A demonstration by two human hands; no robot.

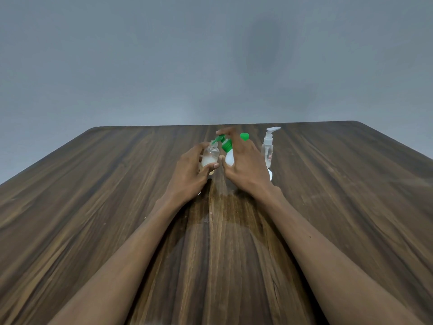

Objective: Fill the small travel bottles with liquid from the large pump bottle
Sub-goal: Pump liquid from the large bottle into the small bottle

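Note:
My left hand grips a small clear travel bottle, uncapped and partly filled with whitish liquid, and holds it tilted under the green nozzle. My right hand wraps around the large white pump bottle, with a finger on its green pump head. The nozzle tip sits at the small bottle's mouth. A green cap shows just behind my right hand. A second small clear bottle with a white pump top stands upright to the right of my right hand.
Everything sits on a dark wood-grain table whose far edge meets a grey wall. A small white object peeks out by my right wrist, mostly hidden. A few pale specks lie on the table near my left forearm.

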